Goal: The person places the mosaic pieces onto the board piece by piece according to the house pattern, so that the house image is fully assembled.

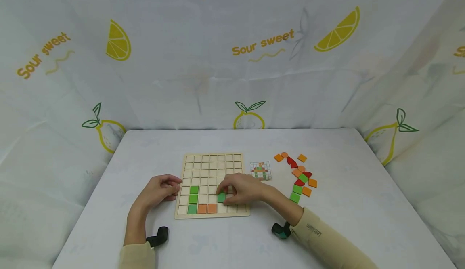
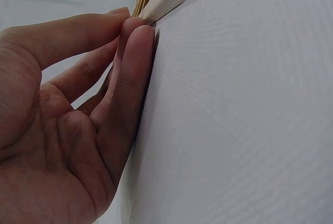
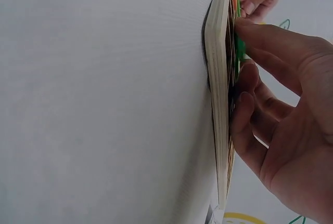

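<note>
My right hand (image 1: 244,188) pinches a green square tile (image 1: 221,198) between thumb and fingers over the wooden grid board (image 1: 208,166), right of its middle. In the right wrist view that green tile (image 3: 240,47) shows between the fingertips, close to the board's face. My left hand (image 1: 161,189) rests at the board's left edge, its fingertips touching the rim in the left wrist view, with fingers extended. Set in the board's lower left are a column of green tiles (image 1: 193,199) and two orange tiles (image 1: 207,209) in the bottom row.
Right of the board lies a small pattern card (image 1: 260,171). Farther right are loose orange, red and green pieces (image 1: 303,178), some square, some rounded. A white cloth with lemon prints (image 1: 250,79) hangs behind the white table (image 1: 218,242).
</note>
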A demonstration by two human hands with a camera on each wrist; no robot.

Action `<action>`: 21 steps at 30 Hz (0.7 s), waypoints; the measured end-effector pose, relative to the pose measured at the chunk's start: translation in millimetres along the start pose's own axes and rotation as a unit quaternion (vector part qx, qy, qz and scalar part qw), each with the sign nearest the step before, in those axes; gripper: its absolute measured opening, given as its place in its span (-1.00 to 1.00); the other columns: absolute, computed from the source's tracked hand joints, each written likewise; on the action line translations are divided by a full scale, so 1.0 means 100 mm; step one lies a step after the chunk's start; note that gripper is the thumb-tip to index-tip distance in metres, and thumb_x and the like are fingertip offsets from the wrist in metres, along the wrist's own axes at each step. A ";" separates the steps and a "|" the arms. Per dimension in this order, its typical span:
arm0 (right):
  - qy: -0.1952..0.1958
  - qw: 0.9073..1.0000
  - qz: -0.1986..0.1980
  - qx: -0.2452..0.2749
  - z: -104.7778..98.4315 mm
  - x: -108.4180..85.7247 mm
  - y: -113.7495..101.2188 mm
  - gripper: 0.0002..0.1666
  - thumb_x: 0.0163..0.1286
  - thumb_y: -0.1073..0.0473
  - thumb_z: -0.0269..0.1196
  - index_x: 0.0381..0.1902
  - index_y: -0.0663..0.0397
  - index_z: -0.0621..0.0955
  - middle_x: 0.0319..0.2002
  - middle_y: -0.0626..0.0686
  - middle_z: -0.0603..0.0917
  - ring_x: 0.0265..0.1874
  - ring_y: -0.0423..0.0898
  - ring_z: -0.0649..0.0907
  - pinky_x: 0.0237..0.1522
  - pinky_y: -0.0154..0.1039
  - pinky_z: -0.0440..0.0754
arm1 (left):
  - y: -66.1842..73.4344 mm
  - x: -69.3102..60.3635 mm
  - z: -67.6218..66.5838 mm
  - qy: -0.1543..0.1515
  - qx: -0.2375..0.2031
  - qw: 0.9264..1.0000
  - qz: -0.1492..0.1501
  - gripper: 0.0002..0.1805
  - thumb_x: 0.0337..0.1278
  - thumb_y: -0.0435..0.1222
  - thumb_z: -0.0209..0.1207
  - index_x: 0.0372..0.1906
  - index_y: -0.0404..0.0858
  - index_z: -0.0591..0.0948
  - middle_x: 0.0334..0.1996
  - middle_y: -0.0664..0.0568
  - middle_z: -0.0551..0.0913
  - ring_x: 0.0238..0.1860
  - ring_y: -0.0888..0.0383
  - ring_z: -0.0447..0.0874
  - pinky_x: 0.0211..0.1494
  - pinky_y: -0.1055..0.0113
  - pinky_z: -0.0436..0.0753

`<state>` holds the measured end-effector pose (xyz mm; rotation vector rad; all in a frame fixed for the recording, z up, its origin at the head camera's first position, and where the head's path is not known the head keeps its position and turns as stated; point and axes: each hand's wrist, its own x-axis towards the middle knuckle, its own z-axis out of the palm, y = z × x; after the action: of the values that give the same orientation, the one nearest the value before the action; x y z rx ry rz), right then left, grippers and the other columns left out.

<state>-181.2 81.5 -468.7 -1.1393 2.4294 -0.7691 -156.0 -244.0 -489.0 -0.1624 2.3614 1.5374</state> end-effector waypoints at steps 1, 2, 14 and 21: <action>0.000 1.000 0.000 0.001 0.00 0.00 -0.01 -0.67 0.26 0.01 0.48 0.00 -0.23 0.75 -0.18 -0.15 0.68 -0.45 -0.34 0.50 -0.37 -0.46 0.48 | 0.00 0.00 0.00 -0.001 0.002 1.000 0.002 -0.66 0.25 -0.32 0.32 0.10 -0.32 0.64 -0.22 -0.08 0.70 -0.27 0.16 0.70 -0.20 0.33 0.77; -0.001 1.000 -0.001 0.003 -0.01 -0.01 -0.01 -0.66 0.27 0.01 0.48 0.01 -0.22 0.75 -0.18 -0.15 0.68 -0.46 -0.34 0.50 -0.37 -0.46 0.49 | 0.01 0.00 0.00 0.000 0.003 1.000 0.002 -0.66 0.26 -0.32 0.31 0.10 -0.32 0.64 -0.22 -0.08 0.70 -0.27 0.16 0.70 -0.20 0.33 0.77; -0.004 1.000 -0.015 0.014 -0.08 -0.09 0.03 -0.68 0.35 0.10 0.41 0.05 -0.15 0.74 -0.08 -0.10 0.71 -0.42 -0.33 0.58 -0.27 -0.47 0.58 | 0.01 -0.01 0.00 0.001 0.004 1.000 0.001 -0.65 0.27 -0.32 0.32 0.12 -0.33 0.64 -0.21 -0.09 0.70 -0.26 0.15 0.70 -0.20 0.32 0.77; 0.027 0.999 0.016 0.031 -0.24 -0.29 0.16 -0.69 0.33 0.05 0.43 0.03 -0.18 0.74 -0.09 -0.09 0.70 -0.41 -0.29 0.63 -0.29 -0.39 0.63 | 0.02 -0.01 0.01 0.004 0.004 1.000 -0.010 -0.67 0.27 -0.32 0.31 0.10 -0.30 0.64 -0.22 -0.06 0.70 -0.26 0.16 0.69 -0.19 0.34 0.77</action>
<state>-184.9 120.4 -457.1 -1.0676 2.4425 -0.8692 -155.9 -242.5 -487.2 -0.1910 2.3647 1.5220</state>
